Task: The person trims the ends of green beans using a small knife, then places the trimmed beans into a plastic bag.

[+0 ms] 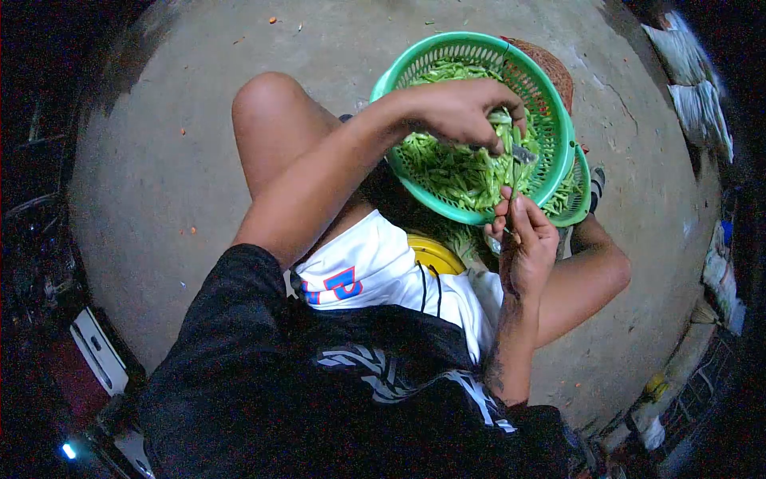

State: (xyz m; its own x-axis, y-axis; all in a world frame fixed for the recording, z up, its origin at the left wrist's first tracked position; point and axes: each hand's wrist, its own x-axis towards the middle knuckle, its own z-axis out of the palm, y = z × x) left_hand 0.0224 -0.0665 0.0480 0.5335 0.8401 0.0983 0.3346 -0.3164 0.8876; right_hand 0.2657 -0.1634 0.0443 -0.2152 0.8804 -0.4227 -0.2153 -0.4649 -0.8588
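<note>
The left arm is stretching across the lap, its elbow bending slightly, with the left hand (469,116) arching palm-down over the green basket (384,84). Its fingers are half-curling around sliced greens (455,180), though how firmly is hard to tell. The right forearm is pointing upward; the right hand (523,223), just beside the near rim, is pinching a slim dark piece between thumb and fingers. A metal blade (524,154) is showing between the hands. Most greens are lying inside the basket.
</note>
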